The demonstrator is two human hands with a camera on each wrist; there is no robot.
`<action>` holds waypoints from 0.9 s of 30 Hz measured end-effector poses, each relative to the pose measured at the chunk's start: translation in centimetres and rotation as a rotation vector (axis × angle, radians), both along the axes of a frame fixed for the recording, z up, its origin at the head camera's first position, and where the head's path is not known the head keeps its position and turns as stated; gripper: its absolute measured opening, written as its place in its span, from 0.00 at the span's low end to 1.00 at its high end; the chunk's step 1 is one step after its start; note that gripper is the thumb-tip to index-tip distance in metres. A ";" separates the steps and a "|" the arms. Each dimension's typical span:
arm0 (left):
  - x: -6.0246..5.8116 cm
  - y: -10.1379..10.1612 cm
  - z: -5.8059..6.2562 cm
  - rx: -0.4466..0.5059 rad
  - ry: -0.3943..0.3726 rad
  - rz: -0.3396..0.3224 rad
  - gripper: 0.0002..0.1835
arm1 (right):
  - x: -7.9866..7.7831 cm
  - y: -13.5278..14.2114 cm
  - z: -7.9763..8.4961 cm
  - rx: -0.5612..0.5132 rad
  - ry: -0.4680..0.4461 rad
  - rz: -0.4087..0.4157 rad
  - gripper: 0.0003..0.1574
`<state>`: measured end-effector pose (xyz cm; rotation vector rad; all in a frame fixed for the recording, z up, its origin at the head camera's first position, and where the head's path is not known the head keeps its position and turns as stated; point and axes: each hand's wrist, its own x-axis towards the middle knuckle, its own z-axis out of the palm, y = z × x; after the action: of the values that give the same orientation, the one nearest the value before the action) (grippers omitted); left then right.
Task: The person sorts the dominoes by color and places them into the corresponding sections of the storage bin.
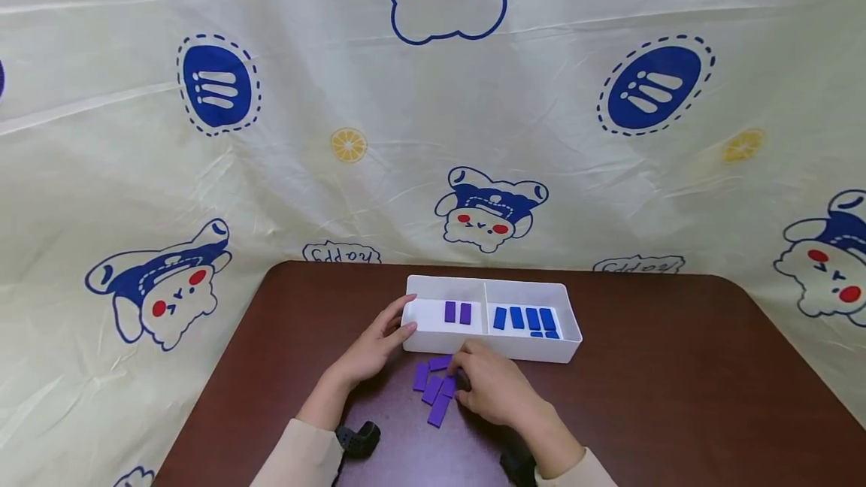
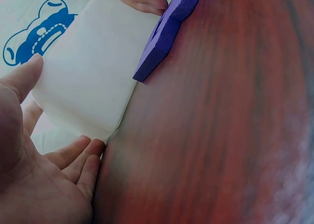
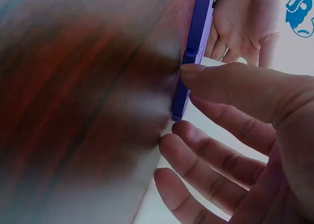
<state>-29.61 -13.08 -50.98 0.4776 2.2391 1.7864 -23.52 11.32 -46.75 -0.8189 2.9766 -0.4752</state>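
Note:
A white two-part box (image 1: 473,346) stands on the table. My left hand (image 1: 370,352) holds its left end, with the thumb at the near corner and a finger up at the rim. In the left wrist view, its fingertips (image 2: 93,150) touch the box's lower edge. Just in front of the box, my right hand (image 1: 494,385) pinches a purple block (image 1: 449,386) between thumb and index finger; the right wrist view shows the thumb on the purple edge. Several purple blocks (image 1: 439,410) lie loosely together beside this hand, partly hidden by it.
Inside the box, two purple blocks (image 1: 465,313) occupy the left compartment and several blue blocks (image 1: 516,317) the right one, with a divider (image 1: 485,307) between. The dark brown table (image 1: 663,382) ends at a patterned cloth (image 1: 304,194) behind.

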 end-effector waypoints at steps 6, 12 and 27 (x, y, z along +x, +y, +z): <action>-0.4 0.3 0.7 -0.013 0.000 -0.011 0.33 | -0.1 0.1 0.3 -0.008 -0.013 -0.011 0.17; -0.5 0.3 0.9 -0.024 0.005 -0.010 0.32 | -0.2 -0.1 0.2 -0.005 -0.013 -0.022 0.16; 0.0 0.0 0.4 -0.015 0.001 -0.007 0.33 | -0.1 -0.4 -0.2 0.006 0.015 -0.006 0.15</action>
<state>-29.62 -13.12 -50.58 0.4833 2.2473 1.7651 -23.57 10.93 -46.94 -0.8173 2.9930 -0.4620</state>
